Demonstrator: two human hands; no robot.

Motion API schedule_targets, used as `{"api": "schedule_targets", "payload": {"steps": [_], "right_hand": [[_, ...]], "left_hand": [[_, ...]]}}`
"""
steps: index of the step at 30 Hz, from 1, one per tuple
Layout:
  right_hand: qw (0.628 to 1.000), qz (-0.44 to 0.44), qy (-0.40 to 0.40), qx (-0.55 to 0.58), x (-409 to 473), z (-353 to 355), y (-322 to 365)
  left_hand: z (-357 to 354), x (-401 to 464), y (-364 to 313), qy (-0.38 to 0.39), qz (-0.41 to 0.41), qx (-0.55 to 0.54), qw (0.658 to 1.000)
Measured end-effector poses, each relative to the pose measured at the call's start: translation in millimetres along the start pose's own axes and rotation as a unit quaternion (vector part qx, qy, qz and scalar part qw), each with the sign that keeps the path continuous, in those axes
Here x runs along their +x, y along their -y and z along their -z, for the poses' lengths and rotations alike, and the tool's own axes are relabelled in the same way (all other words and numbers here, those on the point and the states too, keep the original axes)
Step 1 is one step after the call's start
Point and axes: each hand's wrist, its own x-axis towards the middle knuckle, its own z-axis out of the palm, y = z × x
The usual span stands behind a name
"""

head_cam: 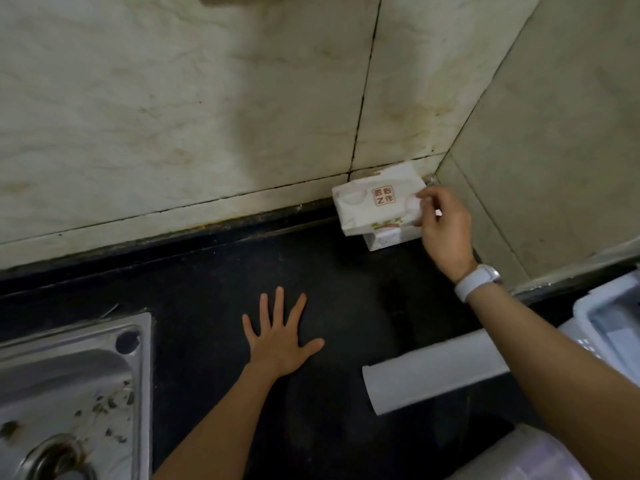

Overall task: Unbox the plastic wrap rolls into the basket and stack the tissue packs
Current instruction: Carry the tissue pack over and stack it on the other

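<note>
Up in the counter's (pixel 207 306) far right corner, the top tissue pack (pixel 377 202) sits tilted on a lower tissue pack (pixel 388 239), long axis running along the back wall. The right hand (pixel 445 230) pinches its right end. The left hand (pixel 277 337) lies flat, fingers spread, holding nothing. A white roll (pixel 433 372) lies nearby beside a basket (pixel 588 310).

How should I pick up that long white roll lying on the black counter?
Grab the white roll around its middle, coming down from above with your fingers curled over it. It lies flat on its side on the counter, so it could roll away if pushed at an end. Its right end is hidden under the right forearm, so the middle is the clearest spot.
</note>
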Motion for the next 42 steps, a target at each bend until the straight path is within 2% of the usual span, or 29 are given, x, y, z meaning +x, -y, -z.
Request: {"api": "schedule_targets", "payload": {"steps": [4, 6, 8, 11, 12, 14, 22, 28, 31, 35, 38, 42], "right_hand": [[0.992, -0.101, 0.019, -0.069, 8.2, 4.5, -19.4], [0.986, -0.113, -0.001, -0.126, 0.1, -0.1, -15.0], [0.974, -0.060, -0.010, -0.220, -13.9, -5.4, -4.8], [0.952, 0.074, 0.091, -0.284, -32.4, -16.2, 4.7], [0.943, 0.087, 0.135, -0.290, -36.3, -20.6, 4.9], [0.933, 0.054, 0.191, -0.299, -40.8, -28.7, 2.6], [0.935, -0.060, 0.191, -0.292, -20.0, -45.0, 0.8], [0.950, -0.021, 0.168, -0.262, -50.9, -27.9, 6.1], [0.959, -0.061, 0.163, -0.224, -92.6, -10.5, 7.3], [0.961, -0.106, 0.173, -0.189, -148.3, 20.8, 13.8], [0.966, -0.128, 0.147, -0.169, -184.2, 48.7, 23.9], [0.967, -0.178, 0.091, -0.156, -223.7, 86.2, 31.3]], "left_hand": [[3.3, 0.6, -3.0, 0.017, 0.013, 0.013, 1.000], [4.4, 0.7, -3.7, 0.023, 0.015, 0.016, 0.999], [5.2, 0.5, -4.6, 0.027, 0.015, 0.018, 0.999], [7.0, 0.2, -5.5, 0.033, 0.017, 0.021, 0.999], [7.4, 0.1, -5.8, 0.035, 0.018, 0.021, 0.999], [7.4, 0.4, -6.0, 0.037, 0.020, 0.021, 0.999], [5.4, 2.4, -3.3, 0.036, 0.015, 0.027, 0.999], [7.3, 2.7, -3.9, 0.037, 0.013, 0.025, 0.999], [13.8, -1.0, -9.5, 0.035, 0.018, 0.019, 0.999], [18.1, -19.7, -22.5, -0.026, 0.013, -0.013, 0.999], [15.3, -44.2, -36.2, -0.083, -0.007, -0.053, 0.995], [17.0, -76.2, -66.2, -0.149, -0.098, -0.130, 0.975]]}}
